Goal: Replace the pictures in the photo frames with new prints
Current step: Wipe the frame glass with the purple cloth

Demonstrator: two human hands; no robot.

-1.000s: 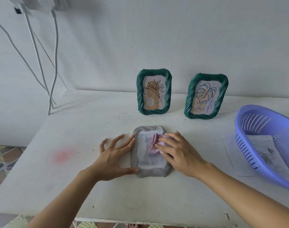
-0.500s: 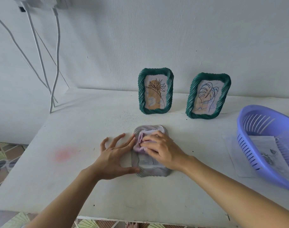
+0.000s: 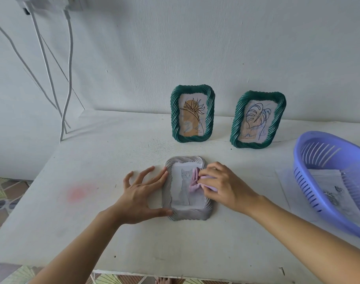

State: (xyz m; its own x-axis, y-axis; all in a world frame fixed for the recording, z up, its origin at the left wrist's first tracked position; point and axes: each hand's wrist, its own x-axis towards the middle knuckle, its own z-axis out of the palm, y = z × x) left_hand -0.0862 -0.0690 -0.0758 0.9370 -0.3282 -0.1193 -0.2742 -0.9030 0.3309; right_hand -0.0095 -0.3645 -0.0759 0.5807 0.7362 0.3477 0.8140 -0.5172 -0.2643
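A pale grey twisted-rim photo frame lies flat on the white table with a cat print showing behind its glass. My left hand rests spread against the frame's left edge, thumb at the lower corner. My right hand grips a small pink cloth and presses it on the glass at the frame's upper right. Two green frames stand against the wall, one with a flower drawing, the other with a leaf drawing.
A purple slotted basket holding a paper print sits at the right edge, on top of another sheet. White cables hang down the wall at the left. The table's front edge runs close below my forearms.
My right hand slid the pink cloth across the glass, from the right side to the upper left and back to the upper right. The cat print is now uncovered. My left hand stayed put.
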